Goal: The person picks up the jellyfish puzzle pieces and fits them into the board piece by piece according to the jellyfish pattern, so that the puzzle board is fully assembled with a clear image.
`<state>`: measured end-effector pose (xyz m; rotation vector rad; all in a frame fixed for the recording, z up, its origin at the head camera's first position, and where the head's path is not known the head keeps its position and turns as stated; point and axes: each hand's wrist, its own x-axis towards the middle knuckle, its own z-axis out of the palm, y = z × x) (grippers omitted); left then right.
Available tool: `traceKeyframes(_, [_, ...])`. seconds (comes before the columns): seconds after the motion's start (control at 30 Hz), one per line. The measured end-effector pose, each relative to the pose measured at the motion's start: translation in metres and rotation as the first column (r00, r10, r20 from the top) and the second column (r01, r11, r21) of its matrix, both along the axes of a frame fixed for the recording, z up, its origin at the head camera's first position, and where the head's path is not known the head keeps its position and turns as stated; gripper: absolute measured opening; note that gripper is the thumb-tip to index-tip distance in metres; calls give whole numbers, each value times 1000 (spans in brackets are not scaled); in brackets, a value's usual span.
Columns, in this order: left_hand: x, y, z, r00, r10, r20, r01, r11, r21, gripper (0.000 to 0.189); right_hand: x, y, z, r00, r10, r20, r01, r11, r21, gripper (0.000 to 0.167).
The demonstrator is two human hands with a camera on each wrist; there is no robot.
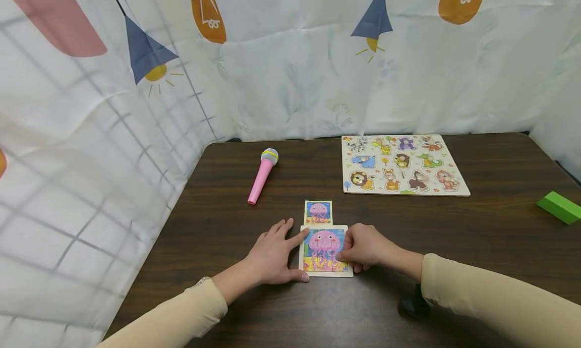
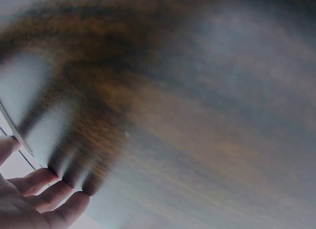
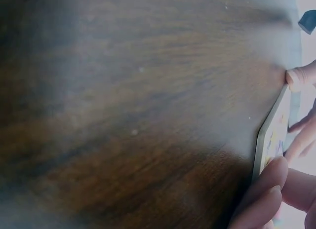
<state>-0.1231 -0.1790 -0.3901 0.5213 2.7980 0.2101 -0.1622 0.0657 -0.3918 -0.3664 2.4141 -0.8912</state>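
Observation:
A small jigsaw puzzle [image 1: 324, 250] with a pink jellyfish picture lies flat in its pale frame on the table. Beyond its far edge sits a smaller jellyfish picture card [image 1: 318, 213]. My left hand [image 1: 274, 256] rests at the puzzle's left side with fingers spread; the index fingertip touches near the upper left corner, the thumb the lower left one. Curled at the right side, my right hand [image 1: 366, 246] grips there, its thumb over the picture and other fingers by the frame's edge. In the right wrist view, fingers [image 3: 269, 182] cover part of the puzzle.
A pink toy microphone [image 1: 263, 176] lies beyond my left hand. Farther back on the right is a wooden animal peg board [image 1: 404, 165]. A green block [image 1: 560, 207] sits near the right edge of the dark table [image 1: 218, 181]. Printed curtains [image 1: 290, 85] hang behind.

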Motion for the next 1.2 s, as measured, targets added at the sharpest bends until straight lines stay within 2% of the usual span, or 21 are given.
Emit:
traceKeyframes(0.13, [0, 0, -1, 1000, -2, -1, 2, 1000, -1, 96, 1, 2, 2, 1000, 9, 8, -9, 1000, -25, 27])
traceKeyframes(0.2, [0, 0, -1, 1000, -4, 3, 4, 1000, -6, 97, 2, 5, 4, 999, 41, -17, -42, 998, -47, 24])
traceKeyframes(0.27, [0, 0, -1, 1000, -6, 6, 6, 1000, -8, 97, 1, 10, 5, 991, 100, -91, -106, 993, -59, 20])
traceKeyframes(0.33, [0, 1, 0, 1000, -7, 8, 7, 1000, -13, 97, 0, 16, 5, 960, 189, -206, -203, 978, -44, 16])
traceKeyframes(0.4, [0, 1, 1, 1000, -8, 7, 8, 1000, -16, 98, 0, 23, 4, 897, 285, -337, -301, 954, 4, 19])
traceKeyframes(0.47, [0, 2, 1, 1000, -9, 5, 9, 1000, -19, 97, 1, 30, 1, 812, 379, -445, -389, 919, 73, 27])
traceKeyframes(0.53, [-1, 2, 2, 1000, -11, 6, 11, 1000, -23, 97, 2, 35, -1, 728, 463, -506, -458, 877, 144, 37])
traceKeyframes(0.67, [-1, 2, 3, 1000, -6, 11, 7, 1000, -24, 97, 4, 39, -4, 583, 624, -520, -568, 771, 287, 53])
traceKeyframes(0.73, [-1, 2, 3, 1000, -5, 14, 5, 1000, -24, 97, 5, 38, -6, 524, 684, -508, -602, 719, 348, 55])
traceKeyframes(0.8, [-1, 2, 3, 1000, -3, 14, 3, 1000, -21, 97, 6, 36, -6, 479, 721, -500, -618, 682, 392, 55])
traceKeyframes(0.87, [-1, 2, 2, 1000, -4, 14, 4, 1000, -20, 98, 6, 34, -6, 453, 744, -491, -619, 659, 427, 55])
traceKeyframes(0.97, [-2, 3, 1, 1000, -9, 14, 9, 1000, -19, 98, 5, 32, -3, 439, 765, -472, -609, 639, 470, 54])
traceKeyframes(1.1, [-1, 2, 2, 1000, -30, 6, 30, 999, -25, 98, 5, 27, 2, 438, 786, -437, -597, 618, 511, 55])
traceKeyframes(1.2, [-1, 1, 3, 998, -70, -9, 70, 997, -33, 97, 5, 23, 6, 441, 795, -418, -596, 607, 526, 55])
